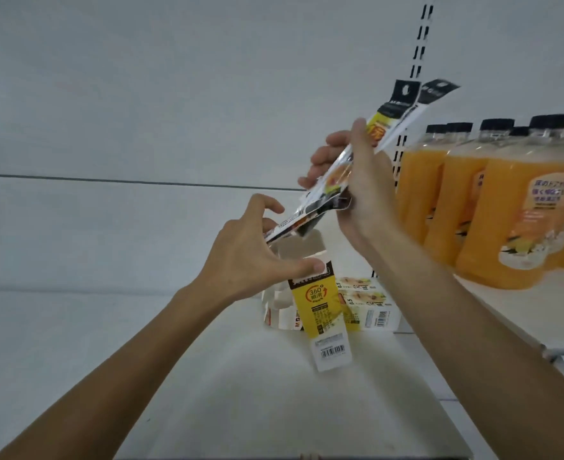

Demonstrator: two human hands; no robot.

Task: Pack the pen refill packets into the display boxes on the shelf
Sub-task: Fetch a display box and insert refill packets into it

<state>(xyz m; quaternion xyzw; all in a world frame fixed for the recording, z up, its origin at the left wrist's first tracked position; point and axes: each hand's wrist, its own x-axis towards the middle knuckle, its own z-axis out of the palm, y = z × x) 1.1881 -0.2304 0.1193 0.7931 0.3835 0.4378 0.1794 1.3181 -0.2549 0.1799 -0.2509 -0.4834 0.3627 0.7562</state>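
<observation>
Mid-insertion, the right hand (357, 187) grips a tilted bundle of refill packets (390, 121) just above the open display box (314, 303), which the left hand (250, 254) steadies by its rim; next they likely need uprighting and lowering inside.

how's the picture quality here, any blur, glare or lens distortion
Head view: light is flat and even, shadows soft on the shelf; the packets in the right hand are blurred, with glare on their clear plastic; the wide-angle lens bows the shelf lines.
</observation>
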